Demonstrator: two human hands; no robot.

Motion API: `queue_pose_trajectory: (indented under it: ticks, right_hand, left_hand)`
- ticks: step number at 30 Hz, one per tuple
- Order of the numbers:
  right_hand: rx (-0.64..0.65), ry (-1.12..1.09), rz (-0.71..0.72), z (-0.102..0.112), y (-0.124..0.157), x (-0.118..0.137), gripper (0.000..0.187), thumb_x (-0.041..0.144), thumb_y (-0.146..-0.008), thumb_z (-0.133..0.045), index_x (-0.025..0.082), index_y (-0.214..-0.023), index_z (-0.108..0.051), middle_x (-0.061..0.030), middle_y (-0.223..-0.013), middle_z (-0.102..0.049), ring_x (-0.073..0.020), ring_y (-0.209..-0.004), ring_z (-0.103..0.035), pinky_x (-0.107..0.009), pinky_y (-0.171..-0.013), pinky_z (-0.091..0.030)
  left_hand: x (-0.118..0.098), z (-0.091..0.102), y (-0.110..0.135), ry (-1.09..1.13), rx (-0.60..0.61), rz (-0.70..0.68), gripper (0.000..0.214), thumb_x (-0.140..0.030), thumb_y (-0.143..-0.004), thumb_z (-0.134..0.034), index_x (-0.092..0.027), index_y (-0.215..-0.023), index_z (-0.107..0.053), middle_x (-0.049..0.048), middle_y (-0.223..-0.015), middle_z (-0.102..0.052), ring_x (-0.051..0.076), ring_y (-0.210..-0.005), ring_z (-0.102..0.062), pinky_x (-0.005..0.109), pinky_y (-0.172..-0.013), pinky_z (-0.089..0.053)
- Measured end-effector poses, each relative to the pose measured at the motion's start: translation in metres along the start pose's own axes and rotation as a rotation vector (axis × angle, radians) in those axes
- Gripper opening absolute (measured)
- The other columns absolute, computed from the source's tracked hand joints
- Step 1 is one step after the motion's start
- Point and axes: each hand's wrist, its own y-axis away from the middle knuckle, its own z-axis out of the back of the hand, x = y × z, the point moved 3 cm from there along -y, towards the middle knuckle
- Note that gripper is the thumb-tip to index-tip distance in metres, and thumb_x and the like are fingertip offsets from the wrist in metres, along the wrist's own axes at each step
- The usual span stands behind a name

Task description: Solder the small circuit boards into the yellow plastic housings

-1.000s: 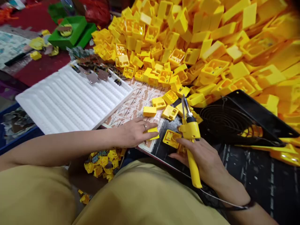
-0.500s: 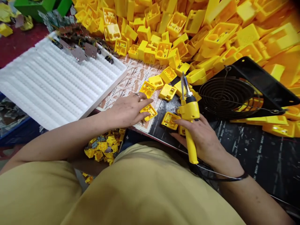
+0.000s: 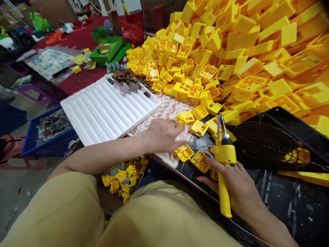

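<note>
My right hand [image 3: 235, 185] is closed round a yellow soldering iron [image 3: 223, 161], tip pointing up and away, and its fingertips touch a small yellow plastic housing [image 3: 200, 161] on the black mat. My left hand [image 3: 163, 135] lies palm down on the printed paper with fingers stretched out, somewhat blurred, just above another yellow housing [image 3: 184, 152]. Nothing shows in its fingers. Several loose yellow housings [image 3: 199, 128] lie just beyond both hands.
A huge heap of yellow housings [image 3: 231, 51] fills the back and right. A white ribbed foam tray [image 3: 108, 108] with small circuit boards [image 3: 125, 85] lies left. A black fan [image 3: 264, 144] sits right. Green trays [image 3: 110, 49], a blue crate [image 3: 48, 135] and finished pieces [image 3: 123, 173] lie around.
My left hand let go of the housing it was pressing and slid a little up and away from it. The right hand keeps the soldering iron. The camera tilted up.
</note>
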Motion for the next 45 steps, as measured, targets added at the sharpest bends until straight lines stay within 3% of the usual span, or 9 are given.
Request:
queue_pose_trajectory:
  ticks: [4, 7, 16, 20, 24, 29, 34, 40, 45]
  right_hand:
    - [-0.093, 0.011, -0.033, -0.001, 0.006, -0.004, 0.035, 0.024, -0.087, -0.065, 0.015, -0.119, -0.054, -0.0070, -0.093, -0.067, -0.0210, -0.088, -0.066, -0.035, -0.083, -0.051]
    - [-0.108, 0.006, -0.052, -0.006, 0.010, -0.007, 0.035, 0.023, -0.088, -0.064, 0.017, -0.120, -0.054, -0.0064, -0.095, -0.067, -0.0205, -0.090, -0.065, -0.031, -0.078, -0.052]
    - [-0.154, 0.046, -0.007, 0.002, 0.006, -0.011, 0.029, 0.030, -0.093, -0.055, 0.013, -0.116, -0.055, -0.0108, -0.098, -0.066, -0.0235, -0.095, -0.066, -0.032, -0.076, -0.051]
    - [-0.145, 0.053, -0.030, 0.000, 0.011, -0.013, 0.031, 0.031, -0.094, -0.052, 0.012, -0.119, -0.054, -0.0125, -0.101, -0.066, -0.0256, -0.096, -0.065, -0.034, -0.078, -0.051]
    - [-0.152, 0.064, -0.036, -0.004, 0.014, -0.014, 0.034, 0.033, -0.096, -0.050, 0.010, -0.120, -0.053, -0.0154, -0.110, -0.065, -0.0259, -0.096, -0.064, -0.036, -0.080, -0.051]
    - [-0.160, 0.057, 0.007, 0.000, 0.010, -0.014, 0.031, 0.030, -0.095, -0.051, 0.008, -0.116, -0.055, -0.0153, -0.106, -0.065, -0.0246, -0.092, -0.065, -0.035, -0.078, -0.051]
    - [-0.194, 0.089, 0.043, 0.003, 0.006, -0.012, 0.028, 0.025, -0.094, -0.052, 0.009, -0.117, -0.056, -0.0092, -0.088, -0.066, -0.0216, -0.082, -0.065, -0.033, -0.074, -0.050]
    - [-0.208, 0.034, 0.051, 0.004, 0.003, -0.009, 0.027, 0.020, -0.092, -0.056, 0.010, -0.117, -0.057, -0.0072, -0.089, -0.066, -0.0148, -0.069, -0.060, -0.030, -0.074, -0.049]
    - [-0.195, 0.016, 0.036, 0.003, 0.005, -0.010, 0.028, 0.019, -0.091, -0.058, 0.011, -0.118, -0.056, -0.0075, -0.092, -0.065, -0.0168, -0.078, -0.062, -0.029, -0.074, -0.049]
  left_hand:
    - [0.061, 0.013, -0.007, -0.218, 0.069, 0.236, 0.046, -0.049, -0.094, -0.041, -0.011, -0.098, -0.067, 0.0156, -0.090, -0.069, 0.029, -0.091, -0.063, 0.037, -0.069, -0.045]
    - [0.076, 0.002, 0.008, -0.272, 0.144, 0.238, 0.044, -0.049, -0.088, -0.053, -0.011, -0.106, -0.064, 0.0155, -0.099, -0.069, 0.029, -0.093, -0.062, 0.037, -0.071, -0.045]
    - [0.099, -0.012, 0.125, -0.257, 0.105, 0.462, 0.024, -0.004, -0.078, -0.053, -0.017, -0.084, -0.072, 0.0120, -0.109, -0.068, 0.031, -0.097, -0.060, 0.040, -0.074, -0.043]
    - [0.102, -0.018, 0.179, 0.715, -0.334, 1.105, 0.015, -0.010, -0.072, -0.067, -0.020, -0.082, -0.071, 0.0079, -0.096, -0.066, 0.024, -0.094, -0.058, 0.030, -0.073, -0.043]
    - [0.082, -0.060, 0.187, 1.580, -0.410, 1.454, 0.020, -0.033, -0.073, -0.072, -0.015, -0.078, -0.066, 0.0073, -0.070, -0.062, 0.017, -0.059, -0.055, 0.023, -0.048, -0.039]
    - [0.110, -0.074, 0.169, 1.740, -0.983, 1.519, 0.022, -0.037, -0.091, -0.041, -0.020, -0.082, -0.052, 0.0034, -0.072, -0.060, 0.014, -0.066, -0.062, 0.025, -0.060, -0.051]
    - [0.150, -0.030, 0.163, 1.629, -1.477, 1.343, 0.013, -0.018, -0.080, -0.040, -0.022, -0.085, -0.052, 0.0011, -0.071, -0.062, 0.016, -0.082, -0.065, 0.028, -0.076, -0.055]
    - [0.165, 0.040, 0.167, 1.553, -1.570, 1.073, 0.024, -0.014, -0.062, -0.048, -0.016, -0.084, -0.058, 0.0026, -0.079, -0.069, 0.019, -0.089, -0.066, 0.035, -0.089, -0.056]
    - [0.153, 0.067, 0.167, 1.512, -1.510, 0.776, 0.032, -0.014, -0.060, -0.049, -0.017, -0.090, -0.061, 0.0011, -0.083, -0.071, 0.019, -0.088, -0.068, 0.036, -0.096, -0.055]
